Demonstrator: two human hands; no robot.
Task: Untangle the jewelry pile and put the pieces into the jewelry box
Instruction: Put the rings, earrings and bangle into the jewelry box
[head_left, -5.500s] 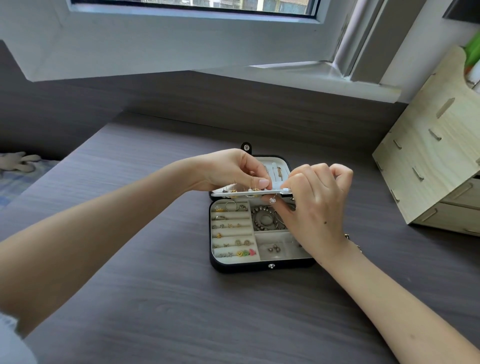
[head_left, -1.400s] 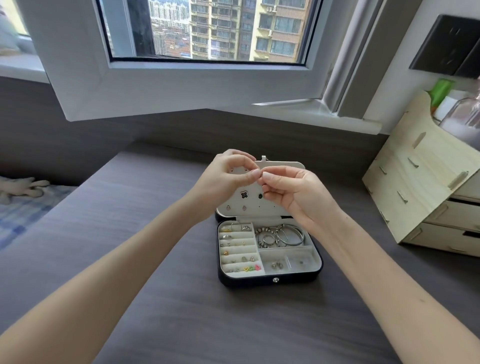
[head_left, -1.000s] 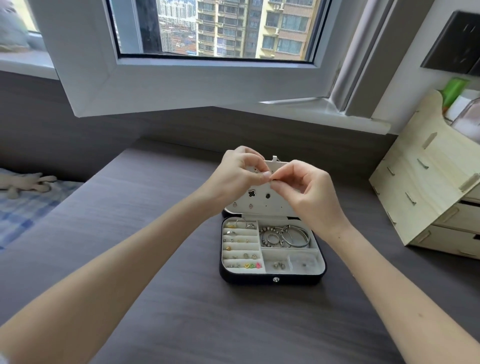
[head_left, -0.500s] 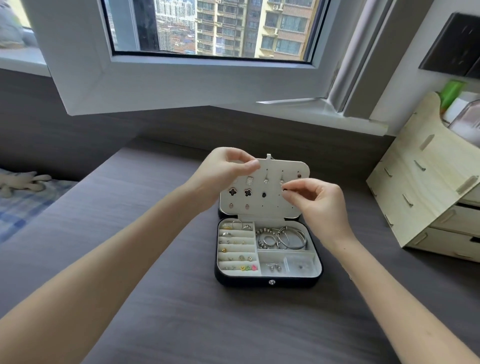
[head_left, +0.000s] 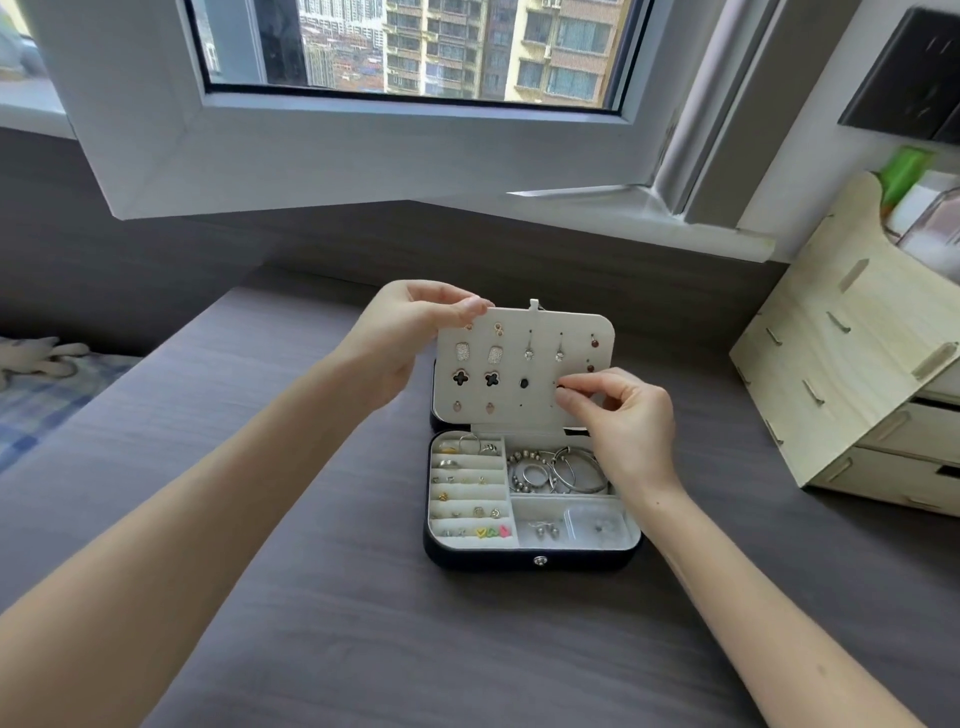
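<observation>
An open black jewelry box (head_left: 530, 556) sits on the dark desk, its pale compartments holding rings, bracelets (head_left: 558, 470) and small studs. Its white earring panel (head_left: 524, 410) stands upright with several earrings pinned in rows. My left hand (head_left: 405, 343) grips the panel's top left corner. My right hand (head_left: 621, 421) pinches a small dark earring (head_left: 561, 384) against the panel's right side, thumb and forefinger together. The earring is mostly hidden by my fingertips.
A light wooden drawer organiser (head_left: 857, 374) stands at the right edge of the desk (head_left: 311, 597). An open window sash (head_left: 363, 156) hangs over the back of the desk. A bed with a plush toy (head_left: 41, 353) lies at the left.
My hands have parted from a shared pinch in front of the panel. The left hand moved to the panel's top left corner, and the right hand dropped to the panel's right side with the earring.
</observation>
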